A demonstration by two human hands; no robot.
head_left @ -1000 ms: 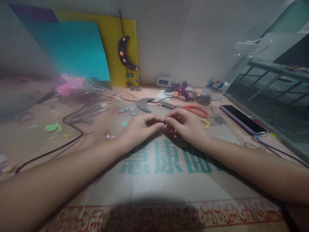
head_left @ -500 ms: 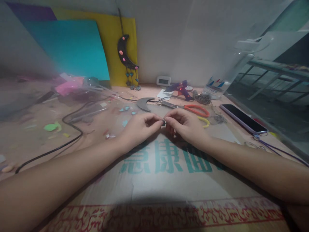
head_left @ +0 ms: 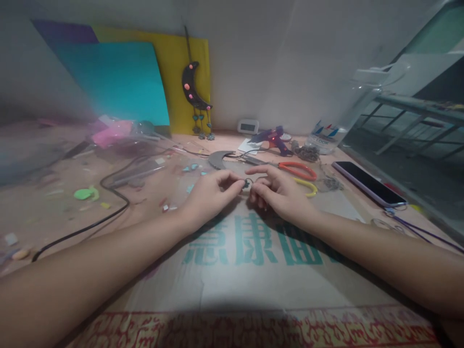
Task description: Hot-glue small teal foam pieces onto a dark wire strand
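Note:
Between the thumb and fingers of my left hand (head_left: pixel 213 193) is a small dark piece (head_left: pixel 246 183), with a thin dark loop curving off its right side. My right hand (head_left: pixel 281 191) is just right of it, index finger stretched out above, the other fingers curled near the thumb; whether they pinch the thin loop is too small to tell. Behind my hands lies a grey crescent (head_left: pixel 217 160), with small turquoise pieces (head_left: pixel 190 167) to its left. Scissors with orange and yellow handles (head_left: pixel 297 170) lie behind my right hand.
A purple glue gun (head_left: pixel 273 139) and a small white display (head_left: pixel 248 126) stand at the back. A phone (head_left: pixel 369 184) lies at right, before a clear jar (head_left: pixel 322 140). A black cable (head_left: pixel 125 197) crosses the left. A dark moon ornament (head_left: pixel 192 87) hangs behind.
My right hand's index finger has lifted and stretched out, and its fingertips have drawn slightly away from the dark piece, showing the thin loop. The view has shifted a little.

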